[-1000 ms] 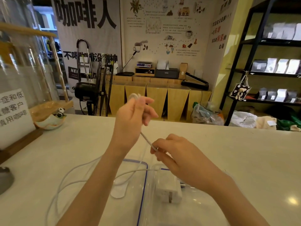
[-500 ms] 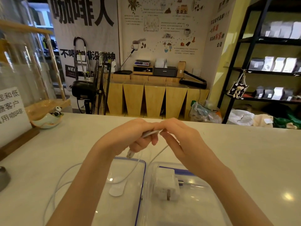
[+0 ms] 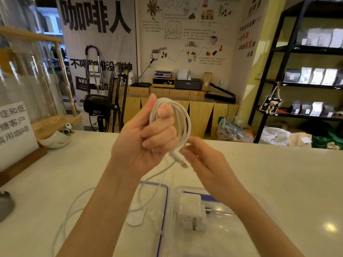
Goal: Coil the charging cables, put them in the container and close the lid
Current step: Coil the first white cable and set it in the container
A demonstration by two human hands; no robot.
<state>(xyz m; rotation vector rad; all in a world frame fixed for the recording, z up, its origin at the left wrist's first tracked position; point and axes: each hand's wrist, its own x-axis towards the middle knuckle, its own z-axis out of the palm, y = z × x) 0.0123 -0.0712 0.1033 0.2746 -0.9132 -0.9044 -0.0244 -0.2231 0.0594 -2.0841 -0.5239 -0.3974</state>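
Note:
My left hand (image 3: 141, 138) is raised over the counter and grips a white charging cable (image 3: 182, 117) wound in several loops around its fingers. The cable's connector end (image 3: 179, 158) hangs just below the loops. My right hand (image 3: 206, 164) pinches the cable beside that connector. The rest of the cable trails down to the counter at the lower left (image 3: 68, 216). Below my hands a clear container (image 3: 246, 236) holds a white charger plug (image 3: 193, 212). Its clear lid with a blue rim (image 3: 163, 206) lies flat to the left of it.
A white counter (image 3: 278, 173) runs across the view. On its left stand a sign with a wooden base (image 3: 14, 127) and a small bowl with a panda figure (image 3: 55, 138). A fan (image 3: 115, 97) and shelves (image 3: 306, 86) stand behind the counter.
Both hands have risen from low over the container. The cable, a single strand before, is now wound in loops around my left hand, and less of it lies on the counter.

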